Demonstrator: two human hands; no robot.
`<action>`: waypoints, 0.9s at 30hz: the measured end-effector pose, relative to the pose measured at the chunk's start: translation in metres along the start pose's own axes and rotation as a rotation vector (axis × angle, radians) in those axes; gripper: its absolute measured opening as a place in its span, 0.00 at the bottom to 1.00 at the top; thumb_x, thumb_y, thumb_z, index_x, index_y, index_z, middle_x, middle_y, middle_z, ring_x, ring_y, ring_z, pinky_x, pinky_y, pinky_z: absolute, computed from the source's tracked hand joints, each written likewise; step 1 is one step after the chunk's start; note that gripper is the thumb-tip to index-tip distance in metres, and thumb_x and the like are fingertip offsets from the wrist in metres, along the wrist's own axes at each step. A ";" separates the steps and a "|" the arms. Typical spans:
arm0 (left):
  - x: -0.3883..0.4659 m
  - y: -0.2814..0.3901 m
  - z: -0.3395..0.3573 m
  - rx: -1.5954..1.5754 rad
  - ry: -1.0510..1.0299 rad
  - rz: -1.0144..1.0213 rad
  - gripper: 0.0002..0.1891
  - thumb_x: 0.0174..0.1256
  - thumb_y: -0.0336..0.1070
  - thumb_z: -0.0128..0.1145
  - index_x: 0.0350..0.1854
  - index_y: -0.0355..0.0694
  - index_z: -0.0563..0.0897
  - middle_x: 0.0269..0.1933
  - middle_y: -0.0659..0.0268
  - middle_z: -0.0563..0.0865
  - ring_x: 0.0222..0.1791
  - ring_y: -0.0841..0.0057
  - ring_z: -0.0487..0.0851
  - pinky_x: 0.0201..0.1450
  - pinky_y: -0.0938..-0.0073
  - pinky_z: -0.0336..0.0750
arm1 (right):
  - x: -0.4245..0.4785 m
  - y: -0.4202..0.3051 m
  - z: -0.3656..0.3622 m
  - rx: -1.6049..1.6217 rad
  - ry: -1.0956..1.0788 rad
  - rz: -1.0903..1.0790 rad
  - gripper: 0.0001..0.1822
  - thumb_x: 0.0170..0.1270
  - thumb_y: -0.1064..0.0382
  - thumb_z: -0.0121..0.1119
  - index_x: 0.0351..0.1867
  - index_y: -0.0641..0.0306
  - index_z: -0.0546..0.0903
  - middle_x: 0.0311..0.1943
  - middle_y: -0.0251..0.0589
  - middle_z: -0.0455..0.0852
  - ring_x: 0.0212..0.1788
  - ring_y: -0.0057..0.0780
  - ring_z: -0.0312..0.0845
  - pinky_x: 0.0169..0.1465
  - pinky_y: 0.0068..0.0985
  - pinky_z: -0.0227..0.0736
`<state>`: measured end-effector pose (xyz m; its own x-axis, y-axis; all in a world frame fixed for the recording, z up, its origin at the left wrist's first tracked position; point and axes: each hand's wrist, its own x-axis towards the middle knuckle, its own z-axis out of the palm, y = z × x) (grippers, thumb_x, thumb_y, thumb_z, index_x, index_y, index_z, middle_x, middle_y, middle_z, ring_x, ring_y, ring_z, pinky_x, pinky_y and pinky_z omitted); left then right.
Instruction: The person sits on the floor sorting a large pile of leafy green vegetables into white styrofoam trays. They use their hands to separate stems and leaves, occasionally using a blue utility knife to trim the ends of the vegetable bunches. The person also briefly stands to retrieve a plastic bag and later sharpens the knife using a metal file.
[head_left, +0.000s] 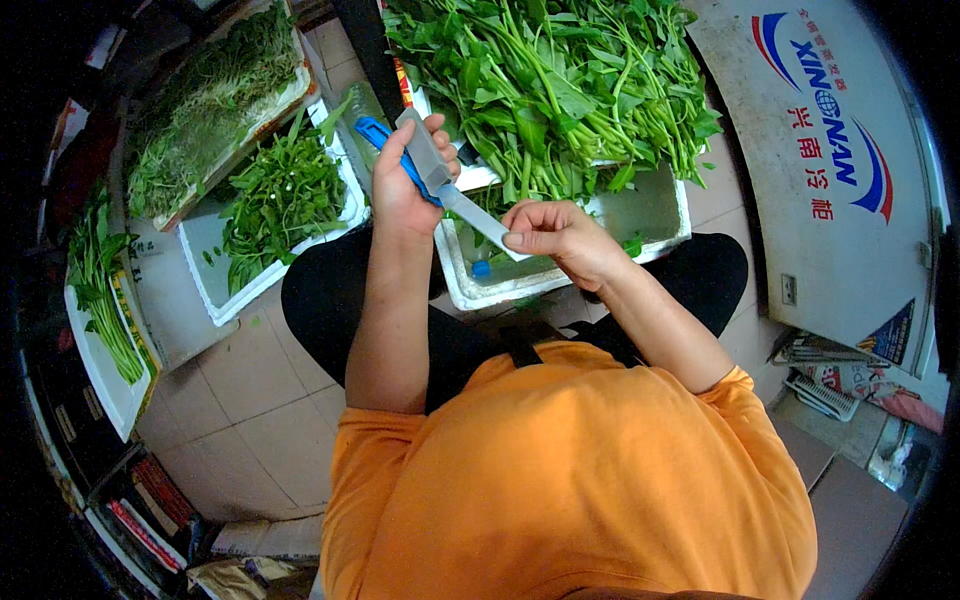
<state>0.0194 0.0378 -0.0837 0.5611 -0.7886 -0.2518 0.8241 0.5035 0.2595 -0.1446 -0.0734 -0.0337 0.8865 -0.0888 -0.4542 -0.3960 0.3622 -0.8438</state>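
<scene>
My left hand (405, 176) grips a blue utility knife (386, 146) together with a small translucent plastic case (425, 150). From the lower end of that case extends a flat, pale strip (476, 220), whose material I cannot make out. My right hand (566, 240) pinches the strip's far end between thumb and fingers. Below both hands stands a white foam box (491, 296) holding water and a few green leaves. Something round and blue, like a bottle cap (481, 268), shows inside it. A large heap of water spinach (555, 90) lies just beyond my hands.
At the left, leafy greens (281, 187) fill a foam box (225, 309), beside a tray of fine-stemmed greens (217, 105). More long-stemmed greens (105, 300) lie farther left. A white chest freezer (832, 255) bounds the right side. Floor tiles (255, 390) show between.
</scene>
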 end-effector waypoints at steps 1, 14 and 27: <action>0.000 -0.001 0.000 0.011 0.016 0.000 0.17 0.58 0.44 0.49 0.39 0.33 0.74 0.27 0.65 0.74 0.24 0.77 0.70 0.25 0.79 0.64 | 0.001 -0.001 0.001 -0.010 0.019 -0.006 0.06 0.53 0.64 0.60 0.25 0.65 0.78 0.23 0.29 0.77 0.26 0.16 0.68 0.36 0.14 0.61; -0.008 -0.017 0.006 -0.096 0.064 -0.059 0.15 0.59 0.42 0.49 0.39 0.33 0.73 0.31 0.62 0.75 0.29 0.73 0.73 0.30 0.76 0.70 | 0.032 0.008 0.011 -0.005 0.217 -0.063 0.11 0.59 0.55 0.56 0.30 0.62 0.79 0.26 0.28 0.78 0.28 0.13 0.68 0.34 0.12 0.61; -0.033 0.000 0.019 -0.257 -0.014 0.042 0.16 0.62 0.42 0.41 0.41 0.35 0.75 0.56 0.48 0.69 0.61 0.55 0.62 0.61 0.54 0.56 | 0.043 -0.017 0.027 -0.839 0.351 -0.733 0.08 0.47 0.73 0.58 0.32 0.66 0.78 0.24 0.43 0.74 0.27 0.35 0.73 0.30 0.26 0.68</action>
<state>-0.0005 0.0569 -0.0582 0.5953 -0.7692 -0.2323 0.7941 0.6074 0.0236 -0.0929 -0.0580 -0.0310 0.9056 -0.3217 0.2765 0.0324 -0.5975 -0.8012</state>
